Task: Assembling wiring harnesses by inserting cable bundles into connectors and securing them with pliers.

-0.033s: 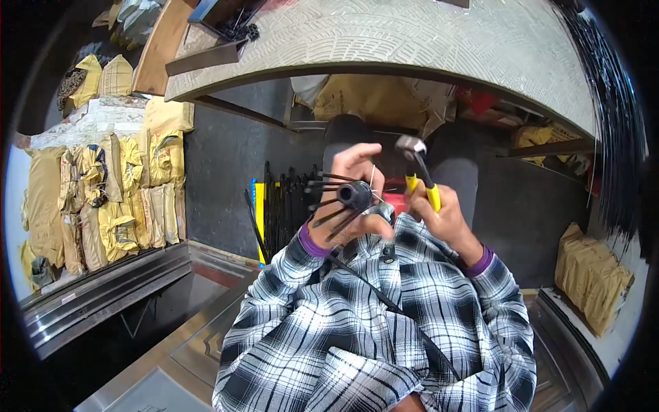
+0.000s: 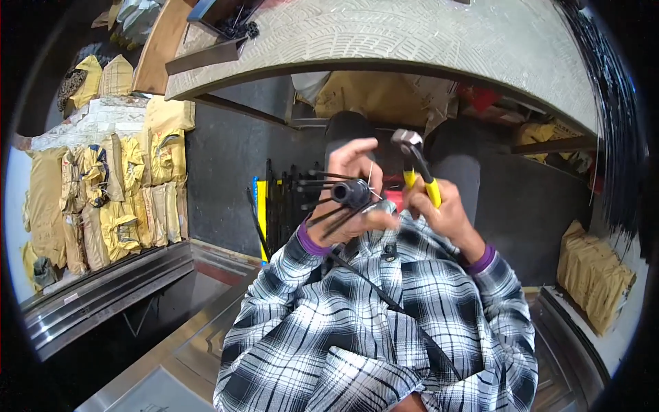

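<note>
My left hand [image 2: 357,224] is wrapped around what looks like an umbrella frame [image 2: 351,193], a black tubular hub with several thin black ribs fanning out to the left. Its open tube end points up and left. A fine pale wire [image 2: 371,180] crosses the hub beside my fingers. My right hand [image 2: 439,209] grips a pair of pliers [image 2: 421,165] with yellow handles, the metal head upward and apart from the frame. Whether the jaws are closed is hard to make out. Something red lies partly hidden between my hands.
A bundle of black rods [image 2: 283,209] stands at my left, by a yellow strip [image 2: 261,206]. Ahead curves the edge of a grey worktop [image 2: 412,41]. Long black rods [image 2: 607,117] hang over its right end. Wrapped packages [image 2: 103,199] are stacked left, another stack [image 2: 596,278] right.
The umbrella frame has tipped slightly to the left in my left hand. The pliers have shifted a little to the left and up, still in my right hand.
</note>
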### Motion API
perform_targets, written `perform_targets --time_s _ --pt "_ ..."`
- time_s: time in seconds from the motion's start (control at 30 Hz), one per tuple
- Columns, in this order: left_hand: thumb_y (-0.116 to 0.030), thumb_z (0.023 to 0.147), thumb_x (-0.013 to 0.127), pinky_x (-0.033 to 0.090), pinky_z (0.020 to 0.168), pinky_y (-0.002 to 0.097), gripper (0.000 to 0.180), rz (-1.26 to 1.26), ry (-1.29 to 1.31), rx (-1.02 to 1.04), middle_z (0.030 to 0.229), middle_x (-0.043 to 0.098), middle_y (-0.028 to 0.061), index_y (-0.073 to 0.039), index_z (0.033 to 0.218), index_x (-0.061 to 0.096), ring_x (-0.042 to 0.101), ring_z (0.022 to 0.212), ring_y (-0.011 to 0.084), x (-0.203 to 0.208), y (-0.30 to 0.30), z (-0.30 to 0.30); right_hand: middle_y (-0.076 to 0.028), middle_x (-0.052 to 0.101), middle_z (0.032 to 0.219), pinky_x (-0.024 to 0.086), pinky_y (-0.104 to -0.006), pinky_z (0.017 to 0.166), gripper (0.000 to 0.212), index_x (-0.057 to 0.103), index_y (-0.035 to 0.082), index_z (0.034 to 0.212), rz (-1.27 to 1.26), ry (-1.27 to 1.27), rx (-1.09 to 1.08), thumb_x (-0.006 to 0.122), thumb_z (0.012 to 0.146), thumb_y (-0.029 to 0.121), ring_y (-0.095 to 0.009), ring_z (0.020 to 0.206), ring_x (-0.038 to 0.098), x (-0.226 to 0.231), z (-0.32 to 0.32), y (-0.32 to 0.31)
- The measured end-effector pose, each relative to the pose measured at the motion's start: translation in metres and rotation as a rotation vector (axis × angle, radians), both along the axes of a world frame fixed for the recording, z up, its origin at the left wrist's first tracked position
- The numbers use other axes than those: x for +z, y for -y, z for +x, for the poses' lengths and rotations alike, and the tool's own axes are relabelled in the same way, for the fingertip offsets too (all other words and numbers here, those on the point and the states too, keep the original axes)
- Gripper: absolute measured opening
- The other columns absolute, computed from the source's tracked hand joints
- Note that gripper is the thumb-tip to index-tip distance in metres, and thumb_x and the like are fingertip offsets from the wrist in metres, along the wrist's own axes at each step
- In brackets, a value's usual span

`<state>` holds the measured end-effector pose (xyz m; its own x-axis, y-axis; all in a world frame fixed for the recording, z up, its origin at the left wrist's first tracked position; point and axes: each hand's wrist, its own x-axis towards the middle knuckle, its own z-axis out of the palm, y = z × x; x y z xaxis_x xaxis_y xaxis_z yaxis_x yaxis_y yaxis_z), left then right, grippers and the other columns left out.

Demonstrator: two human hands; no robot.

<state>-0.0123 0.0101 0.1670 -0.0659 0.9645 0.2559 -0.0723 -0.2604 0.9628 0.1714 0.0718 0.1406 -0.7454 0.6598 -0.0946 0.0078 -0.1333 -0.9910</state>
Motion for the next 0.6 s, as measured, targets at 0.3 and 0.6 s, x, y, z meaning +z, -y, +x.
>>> perform_targets --time_s 0.3,0.6 --pt "0.003 0.077 0.057 0.047 0.076 0.0294 0.071 -0.172 -0.241 0.041 0.088 0.057 0.0119 0.000 0.133 0.012 0.059 0.080 0.0160 0.015 0.013 -0.022 0.007 0.040 0.132 0.012 -0.0474 0.109 0.042 0.054 0.025 0.118 2.068 0.495 -0.262 0.052 0.077 0.025 -0.010 0.120 0.038 0.055 -0.017 -0.060" --pt "-0.003 0.081 0.058 0.051 0.072 0.0322 0.077 -0.174 -0.266 0.063 0.078 0.059 0.0106 -0.002 0.136 0.005 0.061 0.075 0.0177 0.018 0.016 -0.017 0.002 0.036 0.135 0.004 -0.0549 0.107 0.043 0.053 0.025 0.118 1.836 0.537 -0.171 0.052 0.076 0.025 -0.014 0.125 0.034 0.055 -0.014 -0.031"
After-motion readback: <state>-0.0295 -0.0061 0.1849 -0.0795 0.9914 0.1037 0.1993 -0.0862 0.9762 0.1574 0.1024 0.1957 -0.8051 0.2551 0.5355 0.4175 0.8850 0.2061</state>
